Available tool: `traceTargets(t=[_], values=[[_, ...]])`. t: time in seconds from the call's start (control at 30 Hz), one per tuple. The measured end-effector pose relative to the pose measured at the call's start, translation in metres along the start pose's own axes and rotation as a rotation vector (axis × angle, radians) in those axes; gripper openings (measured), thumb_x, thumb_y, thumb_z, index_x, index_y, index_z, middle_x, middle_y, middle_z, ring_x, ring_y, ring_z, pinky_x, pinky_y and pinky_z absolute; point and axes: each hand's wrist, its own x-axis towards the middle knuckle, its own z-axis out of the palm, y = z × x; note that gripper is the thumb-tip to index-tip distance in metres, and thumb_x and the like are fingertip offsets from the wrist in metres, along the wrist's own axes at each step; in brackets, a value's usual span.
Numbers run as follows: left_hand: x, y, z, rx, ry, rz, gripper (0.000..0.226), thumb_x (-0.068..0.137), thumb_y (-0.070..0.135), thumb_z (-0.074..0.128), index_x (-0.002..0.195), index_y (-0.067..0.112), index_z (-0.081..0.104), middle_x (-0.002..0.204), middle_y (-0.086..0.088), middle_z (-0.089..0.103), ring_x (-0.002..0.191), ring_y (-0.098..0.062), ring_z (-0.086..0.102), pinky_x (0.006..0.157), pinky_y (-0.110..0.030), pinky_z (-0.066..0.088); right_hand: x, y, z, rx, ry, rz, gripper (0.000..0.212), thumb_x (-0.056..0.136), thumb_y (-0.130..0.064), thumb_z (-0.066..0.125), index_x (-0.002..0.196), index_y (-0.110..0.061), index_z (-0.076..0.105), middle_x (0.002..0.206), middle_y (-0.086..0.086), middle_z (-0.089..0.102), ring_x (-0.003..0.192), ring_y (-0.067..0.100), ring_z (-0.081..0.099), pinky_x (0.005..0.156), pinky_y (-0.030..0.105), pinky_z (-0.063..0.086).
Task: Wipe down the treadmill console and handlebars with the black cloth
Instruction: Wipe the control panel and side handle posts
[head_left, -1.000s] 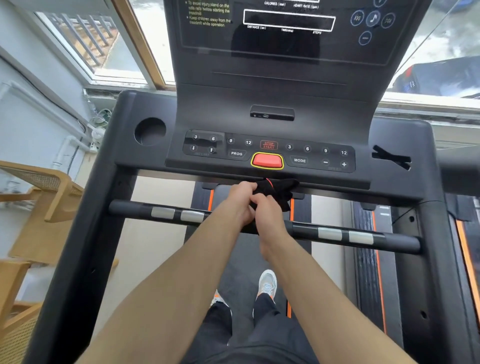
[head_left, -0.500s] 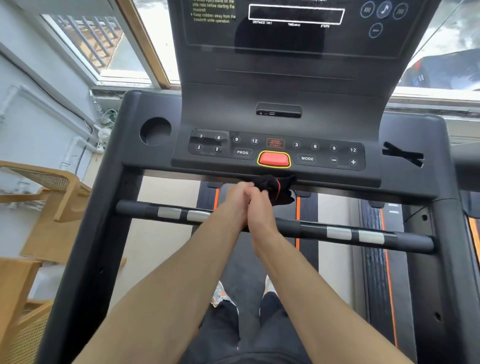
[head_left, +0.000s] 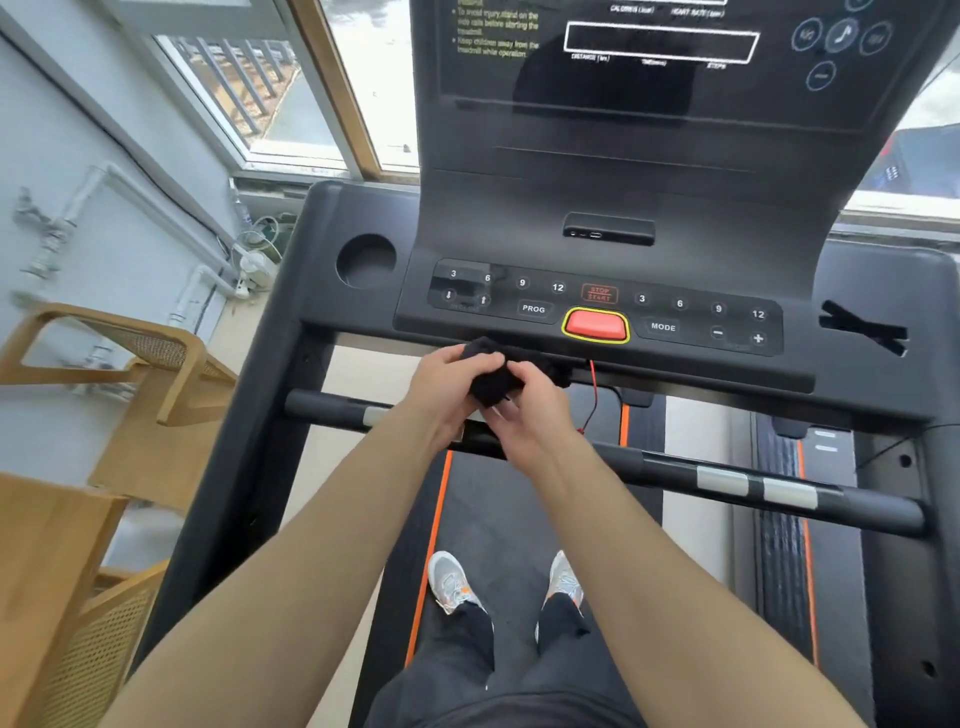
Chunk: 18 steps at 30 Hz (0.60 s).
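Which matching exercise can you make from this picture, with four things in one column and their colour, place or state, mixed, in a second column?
1. black cloth
2. large button
3. cup holder
4. handlebar

A. red, yellow rim
B. bar with silver pads
C. gripped by left hand and right hand
D. round hole at the left end of the console

Pairs: 1-C, 2-A, 3-D, 4-B
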Motion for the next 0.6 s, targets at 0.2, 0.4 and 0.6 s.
traceTargets(t=[0.2, 0.4, 0.6], values=[[0.006, -0.019, -0.012, 0.332, 0.039, 0.032, 0.054, 0.067, 0.018, 0.084, 0.118, 0.009, 0.066, 0.108, -0.015, 0.074, 0.095, -0.03, 0.073, 0.077, -0.038, 0.061, 0.015, -0.002, -0.014, 0.084, 0.149, -0.074, 0.02, 0.096, 0.006, 0.056, 0.112, -0.006, 0.061, 0.117, 0.02, 0.067, 0.109, 0.036, 0.067, 0.09, 0.046, 0.058], [0.026, -0.028, 0.01, 0.556, 0.278, 0.055, 0.022, 0.077, 0.031, 0.069, 0.092, 0.014, 0.07, 0.089, -0.004, 0.072, 0.088, -0.026, 0.068, 0.082, -0.041, 0.058, 0.021, 0.006, -0.01, 0.188, 0.198, -0.174, 0.016, 0.096, 0.006, 0.047, 0.093, -0.009, 0.053, 0.082, 0.009, 0.057, 0.07, 0.019, 0.055, 0.071, 0.027, 0.055], [0.037, -0.012, -0.022, -0.28, 0.353, -0.187, 0.011, 0.091, -0.007, 0.061, 0.101, -0.003, 0.06, 0.086, -0.021, 0.065, 0.071, -0.029, 0.065, 0.054, -0.035, 0.06, 0.032, 0.016, 0.042, 0.199, 0.024, -0.048, 0.008, 0.095, -0.005, 0.051, 0.102, -0.004, 0.056, 0.081, 0.011, 0.057, 0.071, 0.023, 0.055, 0.073, 0.03, 0.049]])
